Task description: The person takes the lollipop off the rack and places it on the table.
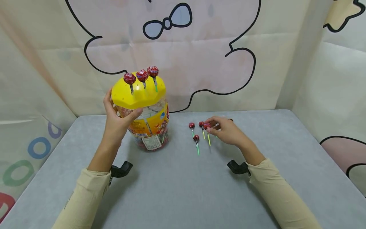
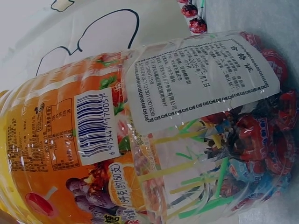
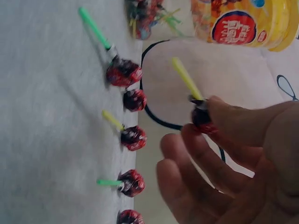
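My left hand grips a clear plastic jar just under its yellow lid, thumb across the front and fingers round the side. Three red-wrapped lollipops stand upright in the lid with their sticks down. Through the jar's wall in the left wrist view, wrapped candy and green and yellow sticks show. To the right of the jar, my right hand pinches a lollipop by its wrapped head between thumb and fingertip, its yellow stick pointing away from the palm. The hand's other fingers are loosely bent.
Loose lollipops lie on the grey table beside the right hand, among them one with a green stick. Several form a rough row in the right wrist view. A patterned cloth backdrop rises behind the table.
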Action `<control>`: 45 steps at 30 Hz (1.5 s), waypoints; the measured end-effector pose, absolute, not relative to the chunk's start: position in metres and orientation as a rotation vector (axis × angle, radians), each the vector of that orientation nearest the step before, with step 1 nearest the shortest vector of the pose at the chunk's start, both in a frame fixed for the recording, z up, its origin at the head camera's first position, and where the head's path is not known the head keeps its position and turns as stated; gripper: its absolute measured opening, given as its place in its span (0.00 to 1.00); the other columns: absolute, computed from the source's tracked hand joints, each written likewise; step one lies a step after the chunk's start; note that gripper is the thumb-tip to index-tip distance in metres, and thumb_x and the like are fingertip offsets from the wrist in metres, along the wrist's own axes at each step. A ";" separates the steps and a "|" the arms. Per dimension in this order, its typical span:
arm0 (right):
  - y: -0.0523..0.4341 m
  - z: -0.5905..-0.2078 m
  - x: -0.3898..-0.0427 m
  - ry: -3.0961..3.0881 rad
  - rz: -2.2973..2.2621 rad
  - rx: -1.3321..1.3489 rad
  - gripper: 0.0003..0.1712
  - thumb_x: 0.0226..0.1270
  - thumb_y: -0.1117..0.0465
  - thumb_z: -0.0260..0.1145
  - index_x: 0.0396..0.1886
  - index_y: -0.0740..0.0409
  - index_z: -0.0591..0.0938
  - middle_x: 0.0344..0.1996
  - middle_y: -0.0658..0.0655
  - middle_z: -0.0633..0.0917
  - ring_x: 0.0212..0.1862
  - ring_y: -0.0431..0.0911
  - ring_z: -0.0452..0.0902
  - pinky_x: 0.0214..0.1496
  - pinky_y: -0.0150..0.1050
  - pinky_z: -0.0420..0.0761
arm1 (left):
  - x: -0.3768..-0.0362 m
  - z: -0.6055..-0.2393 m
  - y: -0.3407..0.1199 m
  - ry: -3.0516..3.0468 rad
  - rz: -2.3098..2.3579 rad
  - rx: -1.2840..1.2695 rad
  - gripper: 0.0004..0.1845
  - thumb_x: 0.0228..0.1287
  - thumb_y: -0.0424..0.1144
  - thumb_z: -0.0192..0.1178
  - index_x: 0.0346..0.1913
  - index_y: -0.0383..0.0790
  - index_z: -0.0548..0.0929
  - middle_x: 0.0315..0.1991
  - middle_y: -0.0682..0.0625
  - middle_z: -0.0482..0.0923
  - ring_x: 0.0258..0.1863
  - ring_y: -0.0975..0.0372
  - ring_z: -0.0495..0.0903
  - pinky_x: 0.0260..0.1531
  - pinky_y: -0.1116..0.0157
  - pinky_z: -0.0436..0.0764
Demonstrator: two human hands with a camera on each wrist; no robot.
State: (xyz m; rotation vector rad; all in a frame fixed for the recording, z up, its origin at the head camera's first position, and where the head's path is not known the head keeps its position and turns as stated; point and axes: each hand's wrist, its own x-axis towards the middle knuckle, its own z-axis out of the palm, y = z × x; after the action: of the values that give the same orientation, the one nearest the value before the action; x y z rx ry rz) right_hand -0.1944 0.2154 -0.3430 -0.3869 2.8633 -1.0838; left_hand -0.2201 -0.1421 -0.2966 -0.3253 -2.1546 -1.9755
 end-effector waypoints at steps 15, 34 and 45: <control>0.224 -0.375 -0.194 2.853 -0.823 -0.402 0.16 0.66 0.59 0.69 0.52 0.58 0.83 0.39 0.55 0.87 0.42 0.47 0.82 0.42 0.39 0.80 | -0.215 -0.306 -0.137 -2.179 -1.971 -0.344 0.53 0.63 0.38 0.68 0.76 0.64 0.40 0.76 0.50 0.45 0.73 0.51 0.55 0.73 0.38 0.60; 0.209 -0.378 -0.197 2.899 -0.664 -0.350 0.13 0.65 0.56 0.70 0.48 0.54 0.84 0.39 0.55 0.88 0.42 0.48 0.83 0.41 0.42 0.81 | -0.211 -0.303 -0.145 -2.218 -1.976 -0.245 0.55 0.62 0.40 0.70 0.76 0.68 0.38 0.78 0.52 0.40 0.75 0.49 0.52 0.73 0.39 0.59; 0.216 -0.354 -0.196 2.881 -0.635 -0.342 0.20 0.66 0.55 0.69 0.55 0.56 0.81 0.42 0.55 0.88 0.41 0.46 0.82 0.42 0.41 0.80 | -0.212 -0.294 -0.146 -2.206 -1.972 -0.253 0.54 0.62 0.40 0.69 0.77 0.66 0.39 0.78 0.51 0.41 0.74 0.50 0.51 0.72 0.37 0.58</control>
State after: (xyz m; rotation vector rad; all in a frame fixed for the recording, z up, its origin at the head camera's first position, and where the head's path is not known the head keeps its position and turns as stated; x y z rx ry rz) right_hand -0.1957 0.2164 -0.3537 -0.3425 2.8806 -0.6347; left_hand -0.2125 -0.1458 -0.2936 -0.2525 -2.2062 -1.9717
